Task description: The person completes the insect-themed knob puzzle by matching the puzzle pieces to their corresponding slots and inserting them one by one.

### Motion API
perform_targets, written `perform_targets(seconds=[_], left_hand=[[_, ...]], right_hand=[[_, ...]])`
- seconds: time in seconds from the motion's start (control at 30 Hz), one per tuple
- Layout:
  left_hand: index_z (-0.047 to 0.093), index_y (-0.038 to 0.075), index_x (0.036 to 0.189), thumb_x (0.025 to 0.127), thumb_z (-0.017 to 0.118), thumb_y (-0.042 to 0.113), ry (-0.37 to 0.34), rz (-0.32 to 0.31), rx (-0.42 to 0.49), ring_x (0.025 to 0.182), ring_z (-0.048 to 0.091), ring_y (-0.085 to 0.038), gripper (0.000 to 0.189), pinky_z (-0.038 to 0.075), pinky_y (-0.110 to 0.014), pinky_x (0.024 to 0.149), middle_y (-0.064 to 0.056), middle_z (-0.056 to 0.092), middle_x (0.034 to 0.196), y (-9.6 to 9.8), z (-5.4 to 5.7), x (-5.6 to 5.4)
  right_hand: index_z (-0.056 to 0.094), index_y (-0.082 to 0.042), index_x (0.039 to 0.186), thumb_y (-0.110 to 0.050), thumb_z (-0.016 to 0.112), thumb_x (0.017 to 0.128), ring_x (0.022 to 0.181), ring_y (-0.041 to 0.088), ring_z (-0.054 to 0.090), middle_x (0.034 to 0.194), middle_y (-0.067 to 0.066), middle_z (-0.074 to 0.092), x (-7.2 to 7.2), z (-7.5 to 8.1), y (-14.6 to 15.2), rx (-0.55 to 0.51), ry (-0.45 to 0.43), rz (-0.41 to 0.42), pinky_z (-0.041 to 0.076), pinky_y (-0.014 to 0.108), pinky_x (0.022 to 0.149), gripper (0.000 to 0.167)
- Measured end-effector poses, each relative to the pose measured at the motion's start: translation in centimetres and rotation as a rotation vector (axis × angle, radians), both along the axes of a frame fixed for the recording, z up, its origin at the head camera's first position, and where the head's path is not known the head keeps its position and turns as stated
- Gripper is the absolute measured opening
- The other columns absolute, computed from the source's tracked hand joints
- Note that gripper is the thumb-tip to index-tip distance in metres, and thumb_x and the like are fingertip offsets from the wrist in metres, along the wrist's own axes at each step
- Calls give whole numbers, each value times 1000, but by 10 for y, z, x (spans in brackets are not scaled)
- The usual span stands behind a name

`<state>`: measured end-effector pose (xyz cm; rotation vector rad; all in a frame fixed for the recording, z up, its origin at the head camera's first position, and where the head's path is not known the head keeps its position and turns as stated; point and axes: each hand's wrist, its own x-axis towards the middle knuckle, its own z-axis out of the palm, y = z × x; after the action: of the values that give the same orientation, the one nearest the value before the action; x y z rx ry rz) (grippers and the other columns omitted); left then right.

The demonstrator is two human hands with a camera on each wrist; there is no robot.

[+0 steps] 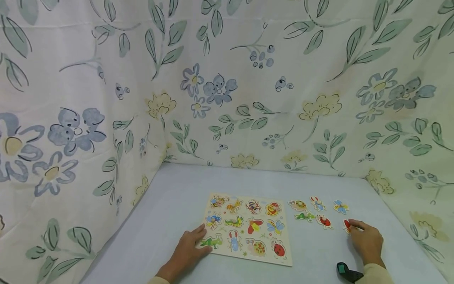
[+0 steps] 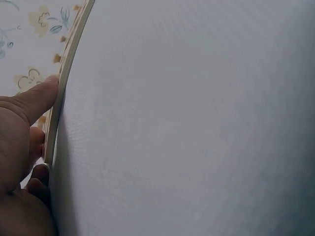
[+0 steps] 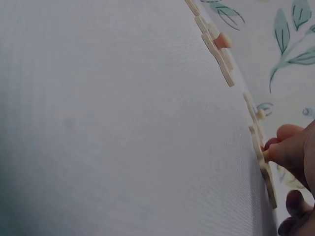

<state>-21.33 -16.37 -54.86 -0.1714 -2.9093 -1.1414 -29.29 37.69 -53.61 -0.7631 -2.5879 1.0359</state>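
In the head view my left hand (image 1: 189,246) rests at the near left corner of a wooden insect peg-puzzle board (image 1: 244,257), thumb and forefinger spread along its edges. The left wrist view shows the straight thumb (image 2: 45,93) against the board's edge (image 2: 69,64). My right hand (image 1: 367,238) pinches the small knob of a red puzzle piece (image 1: 346,225), mostly covered by the fingers. In the right wrist view that piece (image 3: 268,183) appears to lie on the table, seen edge-on. Just beyond it is a blue-winged bee piece (image 1: 341,206).
Between board and right hand lie a snail piece (image 1: 298,205), a blue beetle piece (image 1: 317,203), a green grasshopper piece (image 1: 305,216) and a ladybug piece (image 1: 324,221). A black object with a green patch (image 1: 348,272) is by the right wrist. Floral cloth (image 1: 248,79) encloses the white table (image 1: 184,185).
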Motion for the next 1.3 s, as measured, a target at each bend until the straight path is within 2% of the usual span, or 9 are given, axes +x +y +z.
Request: perform_targets(seconds=[0.13, 0.27, 0.53, 0.73, 0.93, 1.03, 1.13, 1.23, 1.3], left_hand=[[59, 4, 130, 78, 78, 40, 4, -3, 13, 117, 47, -29, 66, 37, -51, 97, -3, 47, 145, 1, 0, -1], [60, 4, 130, 78, 78, 40, 20, -4, 9, 111, 48, -25, 66, 39, -48, 94, -3, 47, 144, 1, 0, -1], [60, 4, 130, 77, 78, 41, 33, -2, 7, 106, 47, -21, 67, 41, -44, 91, -3, 48, 144, 0, 0, 0], [60, 3, 129, 77, 79, 39, 21, -3, 33, 122, 44, -37, 66, 33, -55, 99, -5, 48, 144, 1, -3, 0], [60, 2, 129, 77, 79, 37, 9, 2, 46, 130, 35, -43, 65, 26, -59, 102, -6, 47, 144, 2, -3, -1], [60, 2, 129, 77, 79, 37, 5, 0, 48, 129, 36, -43, 65, 27, -59, 102, -5, 47, 144, 2, -2, 0], [60, 2, 129, 77, 79, 38, 13, -4, 44, 121, 45, -35, 66, 35, -53, 98, -4, 47, 144, 1, 0, 0], [60, 3, 130, 77, 79, 40, 14, -1, 35, 110, 47, -24, 67, 40, -47, 93, -3, 46, 145, 1, 1, 1], [60, 3, 130, 77, 79, 40, 14, 3, 27, 104, 46, -20, 67, 41, -44, 90, -3, 46, 145, 1, 1, 1]], right_hand=[[69, 3, 107, -9, 57, 91, 115, 49, 42, 121, 27, 59, 1, -3, 3, 17, 24, -10, 31, 56, 90, 24], [69, 3, 104, -13, 61, 90, 105, 48, 45, 109, 25, 65, 4, -3, 5, 48, 87, -20, 31, 53, 80, 23], [65, 9, 107, -13, 61, 92, 99, 44, 50, 97, 24, 67, 4, -7, 5, 47, 108, -72, 27, 55, 86, 27], [63, 13, 105, -14, 60, 93, 94, 44, 49, 89, 26, 66, 6, -8, 4, 38, 65, -91, 24, 57, 87, 30], [63, 12, 110, -17, 59, 95, 102, 45, 48, 98, 27, 66, 7, -2, 0, 13, 81, -122, 25, 56, 87, 33], [64, 11, 111, -20, 59, 95, 102, 43, 50, 101, 27, 66, 8, 5, -4, 1, 110, -129, 30, 52, 86, 35], [66, 10, 110, -22, 61, 94, 97, 39, 53, 100, 25, 67, 10, 14, -12, -12, 141, -115, 39, 42, 72, 36], [68, 7, 109, -25, 62, 94, 93, 35, 55, 100, 23, 68, 13, 22, -25, -14, 157, -81, 40, 32, 56, 36], [69, 5, 108, -26, 63, 93, 90, 32, 55, 100, 23, 68, 14, 26, -36, -14, 180, -49, 40, 29, 55, 35]])
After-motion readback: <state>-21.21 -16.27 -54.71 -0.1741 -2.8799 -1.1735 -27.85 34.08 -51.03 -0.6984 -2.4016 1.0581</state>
